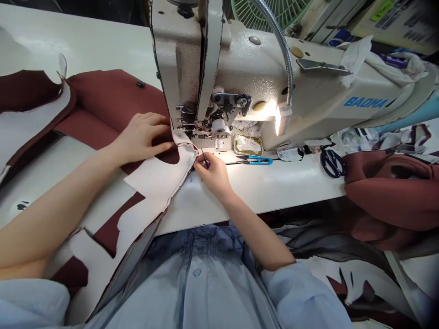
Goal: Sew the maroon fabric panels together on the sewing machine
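A large maroon and white padded piece (151, 183) lies across the table, its edge running up to the needle area of a sewing machine (219, 123). My left hand (142, 139) rests on this piece just left of the needle area, fingers spread. Right of the seam, my right hand (212, 173) is closed, with a thin dark pointed tool (206, 161) between thumb and fingers. Its fingertips are at the edge of the piece. The stitching point itself is partly hidden by machine parts.
Blue thread snips (255, 160) lie right of my right hand, below a small green-rimmed tin (247, 145). A dark oval coil (332, 163) and maroon padded pieces (391, 187) are farther right. A lit lamp (284, 119) hangs by the machine arm.
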`<state>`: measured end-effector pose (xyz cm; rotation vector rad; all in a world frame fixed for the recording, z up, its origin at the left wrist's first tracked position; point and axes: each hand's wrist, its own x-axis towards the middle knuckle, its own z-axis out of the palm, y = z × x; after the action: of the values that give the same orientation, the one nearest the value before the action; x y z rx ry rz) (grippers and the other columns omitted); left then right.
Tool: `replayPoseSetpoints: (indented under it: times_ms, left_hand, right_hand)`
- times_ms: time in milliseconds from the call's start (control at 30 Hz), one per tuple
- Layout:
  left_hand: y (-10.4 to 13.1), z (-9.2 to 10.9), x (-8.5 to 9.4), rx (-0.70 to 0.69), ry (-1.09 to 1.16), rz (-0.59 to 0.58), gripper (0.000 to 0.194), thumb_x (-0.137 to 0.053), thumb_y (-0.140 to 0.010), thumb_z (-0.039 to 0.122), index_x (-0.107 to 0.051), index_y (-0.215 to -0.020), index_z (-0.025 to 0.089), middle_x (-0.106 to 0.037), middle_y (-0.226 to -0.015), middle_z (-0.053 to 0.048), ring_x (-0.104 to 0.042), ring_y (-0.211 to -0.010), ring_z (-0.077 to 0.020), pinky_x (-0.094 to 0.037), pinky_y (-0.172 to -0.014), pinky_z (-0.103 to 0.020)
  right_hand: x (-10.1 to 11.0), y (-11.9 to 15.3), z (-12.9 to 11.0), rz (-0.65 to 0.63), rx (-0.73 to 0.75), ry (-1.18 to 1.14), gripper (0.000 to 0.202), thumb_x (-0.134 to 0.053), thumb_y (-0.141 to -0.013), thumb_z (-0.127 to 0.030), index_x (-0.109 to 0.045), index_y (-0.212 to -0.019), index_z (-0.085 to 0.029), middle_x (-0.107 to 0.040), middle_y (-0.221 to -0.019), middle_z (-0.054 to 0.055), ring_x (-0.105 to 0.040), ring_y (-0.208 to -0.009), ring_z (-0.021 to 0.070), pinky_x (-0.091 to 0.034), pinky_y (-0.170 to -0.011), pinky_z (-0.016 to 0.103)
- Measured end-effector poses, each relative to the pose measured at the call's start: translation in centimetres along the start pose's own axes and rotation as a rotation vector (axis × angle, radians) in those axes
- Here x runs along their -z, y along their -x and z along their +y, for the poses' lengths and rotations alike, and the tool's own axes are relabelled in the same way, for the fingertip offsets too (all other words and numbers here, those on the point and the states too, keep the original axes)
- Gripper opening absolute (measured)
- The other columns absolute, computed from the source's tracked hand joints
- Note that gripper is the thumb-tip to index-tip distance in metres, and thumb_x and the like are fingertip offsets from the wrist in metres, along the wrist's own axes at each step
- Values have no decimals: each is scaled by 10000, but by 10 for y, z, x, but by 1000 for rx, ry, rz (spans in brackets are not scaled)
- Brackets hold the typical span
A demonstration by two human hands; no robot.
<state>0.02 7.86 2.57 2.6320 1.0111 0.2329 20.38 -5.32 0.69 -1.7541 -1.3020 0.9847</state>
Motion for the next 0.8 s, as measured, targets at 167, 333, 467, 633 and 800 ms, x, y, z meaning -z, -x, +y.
replayPoseSetpoints:
  times_ms: [167, 333, 467, 633, 800]
  left_hand:
    - [45, -24, -16, 134, -163, 32, 601, -389, -958, 573, -500, -1442, 234, -466, -1545, -122, -379, -1436, -373, -287, -1124, -526]
    - [90, -27, 7, 299, -127, 76, 624, -367, -963, 657, -631, -1283, 191, -591, -1427, -113, -494, -1314, -409, -387, -1054, -529]
    - [88, -13, 46, 244, 11, 161, 483, -340, -1034, 498, -698, -1146, 193, -728, -1163, -51, -640, -1095, -272, -459, -994, -413]
    - [43, 2, 22, -202, 8, 113, 338, -435, -1013, 364, -711, -1146, 222, -709, -1250, -58, -570, -1297, -278, -412, -1089, -417]
    - [31, -10, -22, -234, 173, 66, 362, -468, -980, 312, -622, -1278, 175, -653, -1334, -125, -520, -1364, -271, -436, -1110, -430]
  right_hand:
    - [-8, -17, -16, -102, 107, 238, 156, -565, -809, -206, -500, -669, -228, -620, -725, -33, -517, -645, 135, -358, -635, 249]
    - [-27, -33, -32, -229, 190, 331, 167, -538, -851, -223, -526, -684, -231, -619, -725, -21, -522, -661, 149, -325, -599, 249]
    - [-31, -49, -39, -221, 198, 393, 153, -533, -870, -230, -575, -723, -230, -650, -762, 1, -554, -705, 173, -340, -617, 258]
    - [-24, -58, -38, -203, 178, 431, 160, -538, -902, -244, -606, -759, -223, -665, -780, 13, -586, -765, 193, -378, -670, 267]
    - [-21, -50, -33, -164, 188, 441, 160, -548, -928, -254, -631, -796, -217, -679, -919, 32, -610, -883, 197, -406, -727, 264]
